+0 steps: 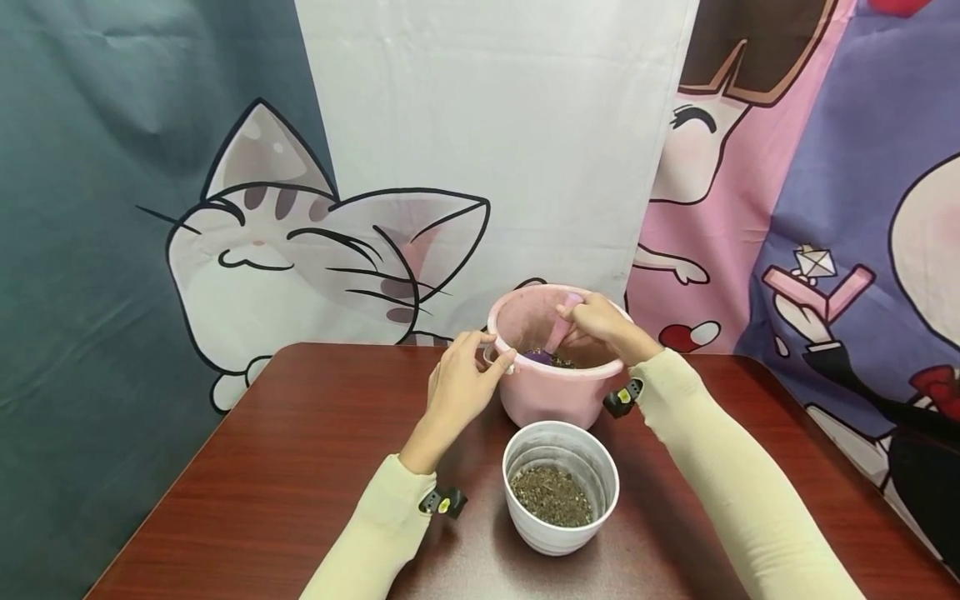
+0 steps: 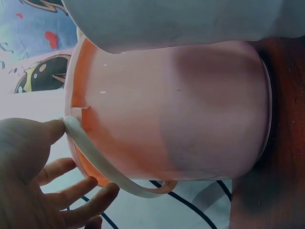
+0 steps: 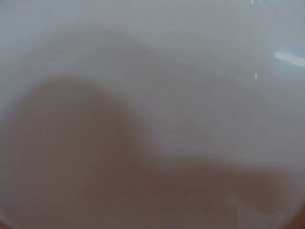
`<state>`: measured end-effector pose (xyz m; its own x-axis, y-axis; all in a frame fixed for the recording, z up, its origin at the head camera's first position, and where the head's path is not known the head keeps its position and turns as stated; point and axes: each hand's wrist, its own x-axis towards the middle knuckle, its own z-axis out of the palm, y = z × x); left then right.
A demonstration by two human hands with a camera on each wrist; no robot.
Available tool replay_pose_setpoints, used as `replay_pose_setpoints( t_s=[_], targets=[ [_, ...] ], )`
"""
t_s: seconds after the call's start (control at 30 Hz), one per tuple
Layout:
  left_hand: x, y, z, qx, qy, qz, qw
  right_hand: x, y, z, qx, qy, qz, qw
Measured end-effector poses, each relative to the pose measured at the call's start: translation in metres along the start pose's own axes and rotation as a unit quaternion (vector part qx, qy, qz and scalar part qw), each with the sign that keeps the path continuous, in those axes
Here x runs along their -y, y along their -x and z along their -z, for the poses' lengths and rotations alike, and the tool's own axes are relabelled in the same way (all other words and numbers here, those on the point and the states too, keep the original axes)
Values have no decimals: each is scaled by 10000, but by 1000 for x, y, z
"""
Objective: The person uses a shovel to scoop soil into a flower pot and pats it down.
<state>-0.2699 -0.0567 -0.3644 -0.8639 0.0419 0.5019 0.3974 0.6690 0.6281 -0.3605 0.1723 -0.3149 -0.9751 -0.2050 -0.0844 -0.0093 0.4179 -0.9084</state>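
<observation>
A pink bucket (image 1: 558, 396) stands toward the back of the table, with some dark soil (image 1: 564, 362) visible inside. My right hand (image 1: 596, 321) grips the pink handle of a small trowel (image 1: 558, 329) inside the bucket; its purple blade is down at the soil. At the left rim is my left hand (image 1: 463, 375), thumb tip on the rim, fingers spread beside it. The left wrist view shows that thumb beside the end of the pale carrying handle (image 2: 107, 164). A white pot (image 1: 551, 533), partly filled with soil (image 1: 551, 494), stands in front of the bucket.
The reddish-brown wooden table (image 1: 315, 442) has its back edge just beyond the bucket. A cartoon-printed cloth (image 1: 480, 100) hangs behind it. Blur fills most of the right wrist view.
</observation>
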Motion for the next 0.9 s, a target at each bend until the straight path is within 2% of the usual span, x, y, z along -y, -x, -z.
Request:
replay_pose_setpoints(
  t_s=[0.23,0.47,0.73,0.9],
  targets=[
    [-2,0,2,56,-109,19,9999,2,3,3,-17,-137,-90,9999],
    [-2,1,0,43,-122,32,9999,4,6,10,-126,-638,-225,9976],
    [-4,1,2,38,52,105,9999,10,13,22,-359,-972,-90,9946],
    [-4,1,1,107,27,204,9997,9,20,31,-356,-1282,-75,9911]
  ],
)
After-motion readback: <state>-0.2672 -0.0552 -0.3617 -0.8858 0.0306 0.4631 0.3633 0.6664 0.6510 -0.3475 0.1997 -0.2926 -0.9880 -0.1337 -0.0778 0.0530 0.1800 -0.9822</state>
